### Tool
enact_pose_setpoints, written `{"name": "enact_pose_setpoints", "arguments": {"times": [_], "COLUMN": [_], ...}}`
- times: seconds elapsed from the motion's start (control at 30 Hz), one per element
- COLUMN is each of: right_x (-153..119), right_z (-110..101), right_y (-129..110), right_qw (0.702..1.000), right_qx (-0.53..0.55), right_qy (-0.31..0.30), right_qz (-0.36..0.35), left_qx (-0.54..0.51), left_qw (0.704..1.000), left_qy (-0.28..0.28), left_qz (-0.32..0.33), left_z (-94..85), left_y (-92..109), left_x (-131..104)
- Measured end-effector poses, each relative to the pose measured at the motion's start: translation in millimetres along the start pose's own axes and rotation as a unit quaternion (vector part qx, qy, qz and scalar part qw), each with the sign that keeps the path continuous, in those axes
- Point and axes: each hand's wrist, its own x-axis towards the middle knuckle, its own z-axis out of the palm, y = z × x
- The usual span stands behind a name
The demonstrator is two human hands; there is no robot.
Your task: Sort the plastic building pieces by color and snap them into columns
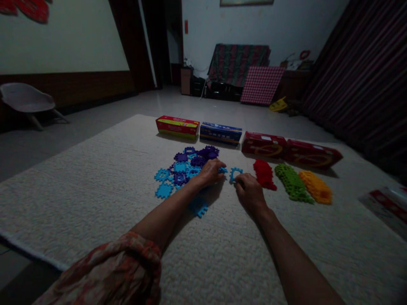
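Note:
Light blue and purple interlocking tiles with toothed edges lie in a loose pile (180, 168) on the cream mat. My left hand (212, 171) reaches over the pile's right side, its fingers closed on a light blue tile (223, 170). A light blue square tile with a hole in its middle (235, 173) is pinched in my right hand (249, 188), just right of the pile. Beyond that hand, red tiles (264, 174), green tiles (293, 183) and orange tiles (316, 187) lie in separate overlapping rows.
Along the mat's far side stand a red and yellow box (177, 127), a blue box (220, 133) and two dark red boxes (264, 144). A plastic-wrapped packet (386, 205) lies at the right. A small pale chair (28, 98) stands far left, off the mat (95, 186).

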Motion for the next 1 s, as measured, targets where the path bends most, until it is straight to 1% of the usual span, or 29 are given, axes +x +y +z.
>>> {"name": "enact_pose_setpoints", "arguments": {"times": [0.13,0.2,0.27,0.33,0.4,0.47,0.53,0.63,0.73,0.8,0.87,0.93,1.0], "right_x": [0,0,0,0,0,0,0,-1,-3,-5,-7,-8,-10], "right_z": [-1,0,1,1,1,0,0,-1,-3,-4,-4,-4,-2], "right_y": [2,3,3,4,4,4,2,-2,-12,-22,-38,-58,-79], "right_qw": [0.999,0.999,0.999,0.999,0.999,0.999,0.999,0.999,0.999,1.000,0.999,0.997,0.993], "right_qx": [-0.017,-0.023,-0.028,-0.032,-0.038,-0.043,-0.042,-0.027,-0.006,0.009,0.032,0.070,0.112], "right_qy": [0.030,0.038,0.030,0.013,-0.001,0.000,0.011,0.029,0.035,0.028,0.014,-0.004,-0.030], "right_qz": [0.021,0.027,0.027,0.023,0.018,0.017,0.017,0.014,0.002,-0.010,-0.026,-0.037,-0.037], "left_qx": [-0.017,-0.029,-0.039,-0.047,-0.058,-0.068,-0.067,-0.038,-0.005,0.006,0.011,0.005,-0.005], "left_qw": [0.999,0.997,0.995,0.994,0.991,0.985,0.984,0.992,0.999,1.000,0.997,0.988,0.979], "left_qy": [0.010,0.006,0.002,-0.004,-0.020,-0.042,-0.048,-0.037,-0.027,0.000,0.044,0.090,0.118], "left_qz": [0.049,0.074,0.092,0.102,0.122,0.152,0.161,0.113,0.046,-0.005,-0.064,-0.122,-0.168], "left_z": [23.2,30.0,34.0,35.2,33.4,28.2,19.0,-2.9,-31.6,-49.6,-63.2,-71.0,-74.4], "left_y": [3,2,2,3,5,7,7,2,-11,-23,-36,-48,-58], "left_x": [0,-1,-1,-2,-2,-2,-2,-5,-19,-36,-57,-78,-97]}}
